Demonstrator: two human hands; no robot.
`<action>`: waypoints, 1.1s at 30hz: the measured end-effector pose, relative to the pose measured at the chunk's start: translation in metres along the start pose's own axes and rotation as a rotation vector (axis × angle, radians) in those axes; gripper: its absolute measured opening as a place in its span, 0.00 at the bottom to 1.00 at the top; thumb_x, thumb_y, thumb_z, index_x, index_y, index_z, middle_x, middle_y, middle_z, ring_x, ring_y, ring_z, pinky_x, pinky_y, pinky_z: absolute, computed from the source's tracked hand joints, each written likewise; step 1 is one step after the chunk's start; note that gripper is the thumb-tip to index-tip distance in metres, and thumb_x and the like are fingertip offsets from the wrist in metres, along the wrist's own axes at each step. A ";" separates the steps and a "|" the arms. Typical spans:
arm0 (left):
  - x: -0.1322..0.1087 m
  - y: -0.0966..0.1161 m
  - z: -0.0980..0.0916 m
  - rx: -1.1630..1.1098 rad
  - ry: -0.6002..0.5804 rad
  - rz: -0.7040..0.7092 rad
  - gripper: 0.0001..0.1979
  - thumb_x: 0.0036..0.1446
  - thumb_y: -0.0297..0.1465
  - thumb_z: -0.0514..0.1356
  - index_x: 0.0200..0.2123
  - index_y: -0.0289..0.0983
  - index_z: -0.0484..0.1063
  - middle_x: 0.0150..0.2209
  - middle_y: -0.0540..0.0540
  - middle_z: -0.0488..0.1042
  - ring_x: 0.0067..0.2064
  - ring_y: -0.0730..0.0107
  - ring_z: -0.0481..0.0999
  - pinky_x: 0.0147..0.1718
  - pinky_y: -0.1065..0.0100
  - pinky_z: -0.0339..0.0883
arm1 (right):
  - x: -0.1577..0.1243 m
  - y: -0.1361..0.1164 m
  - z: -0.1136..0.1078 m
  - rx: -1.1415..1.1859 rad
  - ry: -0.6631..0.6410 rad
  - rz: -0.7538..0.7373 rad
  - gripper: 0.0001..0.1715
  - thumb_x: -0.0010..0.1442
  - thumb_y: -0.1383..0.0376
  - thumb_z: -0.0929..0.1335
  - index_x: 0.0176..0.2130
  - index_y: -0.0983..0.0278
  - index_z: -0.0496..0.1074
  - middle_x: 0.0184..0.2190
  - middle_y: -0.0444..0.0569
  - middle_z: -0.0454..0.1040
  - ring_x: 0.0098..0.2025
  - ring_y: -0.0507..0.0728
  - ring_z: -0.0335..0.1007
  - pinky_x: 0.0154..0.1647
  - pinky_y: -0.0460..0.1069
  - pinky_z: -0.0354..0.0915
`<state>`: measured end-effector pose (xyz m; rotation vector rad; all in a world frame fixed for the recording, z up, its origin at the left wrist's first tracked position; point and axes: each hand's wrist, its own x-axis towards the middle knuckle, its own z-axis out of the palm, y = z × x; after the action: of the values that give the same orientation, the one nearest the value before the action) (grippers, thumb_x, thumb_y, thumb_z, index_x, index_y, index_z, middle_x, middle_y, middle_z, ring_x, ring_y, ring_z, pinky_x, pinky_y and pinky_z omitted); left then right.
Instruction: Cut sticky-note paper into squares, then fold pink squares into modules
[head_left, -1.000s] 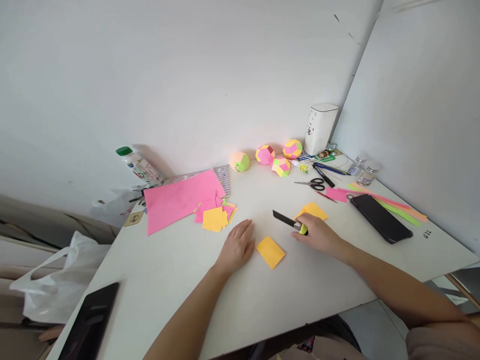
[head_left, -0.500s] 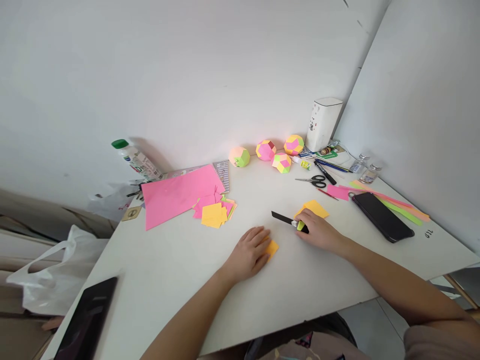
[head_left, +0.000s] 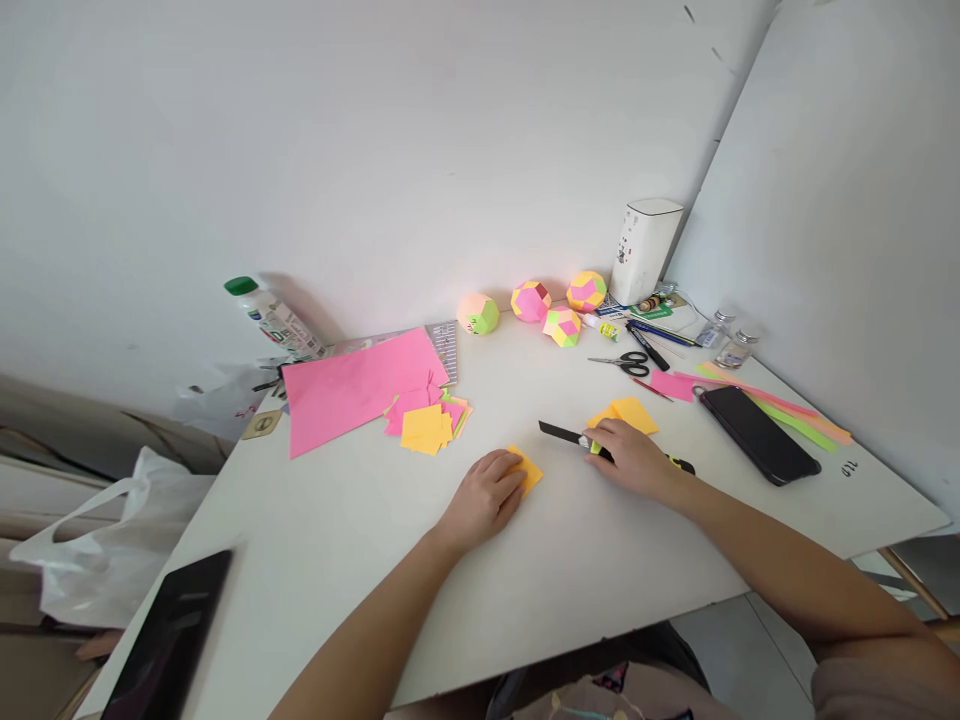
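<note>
My right hand (head_left: 624,455) is closed round a utility knife (head_left: 562,432) with a black blade, extended and pointing left above the table. Part of its black and yellow-green handle shows beyond my wrist. Just behind that hand lies an orange sheet of paper (head_left: 634,414). My left hand (head_left: 486,497) rests on the table with its fingers together on a small orange piece of paper (head_left: 531,472). Those fingers cover the paper's left part. The blade is apart from this small piece, above and right of it.
Left of centre, a pile of coloured paper squares (head_left: 426,428) overlaps a pink sheet (head_left: 360,388). Several paper balls (head_left: 531,301) stand along the wall. Scissors (head_left: 630,363), a black phone-like case (head_left: 759,434) and glass jars (head_left: 736,349) lie right. A dark flat device (head_left: 169,640) sits at the left edge.
My left hand and the small orange paper have shifted slightly left and away from me, showing more of the paper. The right hand has tilted a little, exposing the knife's rear end.
</note>
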<state>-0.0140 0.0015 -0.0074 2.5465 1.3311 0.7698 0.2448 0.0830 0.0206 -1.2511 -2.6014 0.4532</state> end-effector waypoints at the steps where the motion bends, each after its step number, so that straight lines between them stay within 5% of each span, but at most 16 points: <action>1: 0.000 0.000 0.000 0.005 -0.004 -0.008 0.11 0.62 0.28 0.49 0.42 0.39 0.70 0.46 0.40 0.70 0.50 0.58 0.69 0.49 0.53 0.67 | 0.000 0.001 0.001 -0.011 0.010 -0.030 0.14 0.59 0.65 0.66 0.46 0.63 0.71 0.40 0.55 0.72 0.46 0.64 0.67 0.43 0.57 0.67; 11: -0.002 -0.001 0.002 0.011 0.009 -0.093 0.19 0.59 0.35 0.55 0.53 0.40 0.62 0.51 0.38 0.66 0.53 0.52 0.66 0.50 0.49 0.65 | 0.001 0.005 0.004 -0.078 0.018 -0.200 0.13 0.60 0.67 0.65 0.46 0.65 0.71 0.39 0.56 0.71 0.43 0.63 0.65 0.42 0.58 0.66; 24: -0.002 -0.004 0.001 -0.054 0.065 -0.096 0.16 0.58 0.30 0.54 0.50 0.39 0.67 0.50 0.40 0.69 0.52 0.56 0.67 0.51 0.51 0.65 | -0.001 0.003 -0.001 -0.098 -0.040 -0.362 0.16 0.63 0.67 0.61 0.50 0.67 0.68 0.40 0.56 0.71 0.41 0.62 0.62 0.42 0.58 0.65; 33: -0.005 -0.001 0.000 -0.032 -0.008 -0.081 0.31 0.48 0.24 0.53 0.58 0.36 0.58 0.56 0.37 0.63 0.57 0.50 0.61 0.54 0.46 0.61 | -0.008 -0.002 -0.010 -0.135 -0.150 -0.375 0.15 0.61 0.71 0.62 0.48 0.66 0.68 0.41 0.56 0.70 0.42 0.62 0.63 0.41 0.57 0.65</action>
<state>-0.0170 -0.0024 -0.0097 2.4520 1.3981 0.7590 0.2518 0.0776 0.0299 -0.7573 -2.9468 0.3140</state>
